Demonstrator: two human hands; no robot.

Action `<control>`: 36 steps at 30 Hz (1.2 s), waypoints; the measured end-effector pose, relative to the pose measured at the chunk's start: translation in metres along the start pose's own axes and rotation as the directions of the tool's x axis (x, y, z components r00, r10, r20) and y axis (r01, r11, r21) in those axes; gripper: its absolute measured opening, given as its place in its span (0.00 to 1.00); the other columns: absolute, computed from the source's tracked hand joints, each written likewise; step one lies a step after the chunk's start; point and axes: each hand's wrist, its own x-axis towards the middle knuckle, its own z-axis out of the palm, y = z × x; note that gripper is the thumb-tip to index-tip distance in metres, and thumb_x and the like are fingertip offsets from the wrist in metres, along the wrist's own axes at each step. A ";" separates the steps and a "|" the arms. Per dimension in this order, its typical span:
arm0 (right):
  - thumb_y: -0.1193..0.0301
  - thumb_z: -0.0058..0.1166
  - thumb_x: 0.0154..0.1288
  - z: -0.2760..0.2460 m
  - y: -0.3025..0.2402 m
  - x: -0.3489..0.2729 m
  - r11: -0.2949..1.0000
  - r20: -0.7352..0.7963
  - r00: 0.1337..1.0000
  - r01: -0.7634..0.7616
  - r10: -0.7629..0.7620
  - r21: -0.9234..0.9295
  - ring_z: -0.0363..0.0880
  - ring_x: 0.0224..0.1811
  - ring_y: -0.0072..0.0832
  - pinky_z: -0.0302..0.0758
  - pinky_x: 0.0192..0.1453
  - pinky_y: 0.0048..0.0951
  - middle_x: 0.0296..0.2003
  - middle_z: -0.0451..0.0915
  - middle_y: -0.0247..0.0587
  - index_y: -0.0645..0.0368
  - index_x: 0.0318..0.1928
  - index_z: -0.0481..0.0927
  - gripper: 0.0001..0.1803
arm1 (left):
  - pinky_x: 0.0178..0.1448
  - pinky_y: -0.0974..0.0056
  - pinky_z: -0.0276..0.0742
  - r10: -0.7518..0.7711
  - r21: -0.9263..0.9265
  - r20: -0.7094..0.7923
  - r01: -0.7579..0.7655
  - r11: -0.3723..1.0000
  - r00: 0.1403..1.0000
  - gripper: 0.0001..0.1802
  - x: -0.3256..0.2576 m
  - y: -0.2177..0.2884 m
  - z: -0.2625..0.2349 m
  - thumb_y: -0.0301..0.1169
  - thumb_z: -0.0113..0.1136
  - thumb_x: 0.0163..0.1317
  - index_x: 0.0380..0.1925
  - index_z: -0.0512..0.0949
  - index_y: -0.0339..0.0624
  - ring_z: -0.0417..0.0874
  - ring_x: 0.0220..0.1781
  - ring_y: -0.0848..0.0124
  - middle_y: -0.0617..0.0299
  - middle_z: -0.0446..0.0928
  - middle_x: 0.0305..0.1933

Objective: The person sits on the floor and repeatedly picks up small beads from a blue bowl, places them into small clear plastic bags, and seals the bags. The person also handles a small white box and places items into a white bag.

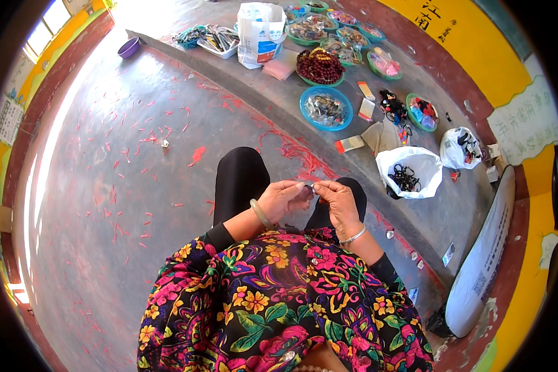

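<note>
Above my knees my two hands meet, fingertips almost touching. My left hand (284, 197), below a pale bangle, is closed with thumb and fingers pinching a small dark piece (308, 188). From the other side my right hand (339, 199), below a silver bracelet, pinches at the same piece. It is too small for me to name, and the fingers cover much of it. The nearest container is an open white plastic bag (387, 162) of black, cord-like items (405, 178) on the raised step to the right.
Along the step (229, 73) stand a blue basin (347, 118) of small packets, a basket of dark red bead strings (320, 66), several other baskets and a tall white bag (254, 37). Red scraps (301, 158) litter the floor. A long white sack (487, 260) leans at the right wall.
</note>
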 end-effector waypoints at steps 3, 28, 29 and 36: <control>0.71 0.61 0.56 0.000 -0.001 -0.001 0.998 0.003 1.000 0.023 -0.023 -0.059 0.69 0.26 0.13 0.64 0.31 0.17 0.25 0.79 0.30 0.62 0.33 0.82 0.08 | 0.47 0.68 0.80 -0.002 0.011 -0.043 0.002 1.000 0.999 0.12 0.000 -0.002 0.000 0.29 0.50 0.65 0.43 0.75 0.31 0.80 0.44 0.68 0.53 0.77 0.42; 0.72 0.56 0.60 -0.011 0.013 0.004 1.000 0.008 1.000 0.009 -0.009 -0.003 0.71 0.30 0.13 0.65 0.36 0.16 0.27 0.77 0.26 0.62 0.35 0.80 0.06 | 0.53 0.67 0.78 0.005 -0.095 -0.006 -0.005 0.995 1.000 0.10 0.011 -0.001 -0.002 0.22 0.48 0.63 0.41 0.75 0.26 0.80 0.47 0.65 0.49 0.77 0.44; 0.72 0.56 0.60 -0.012 0.015 0.004 1.000 0.008 1.000 0.011 -0.011 0.016 0.71 0.31 0.13 0.66 0.37 0.16 0.28 0.77 0.27 0.62 0.34 0.80 0.06 | 0.53 0.66 0.78 0.003 -0.110 0.006 -0.003 0.994 1.000 0.10 0.011 -0.002 -0.003 0.22 0.48 0.63 0.41 0.74 0.26 0.79 0.47 0.65 0.49 0.77 0.44; 0.75 0.54 0.60 -0.007 0.015 0.002 0.978 0.051 0.977 0.207 -0.207 0.007 0.69 0.41 0.17 0.65 0.49 0.21 0.41 0.72 0.32 0.66 0.32 0.79 0.05 | 0.56 0.66 0.77 -0.033 -0.302 0.121 0.069 0.951 0.992 0.11 0.014 -0.006 -0.015 0.22 0.48 0.63 0.43 0.73 0.25 0.79 0.49 0.63 0.48 0.76 0.46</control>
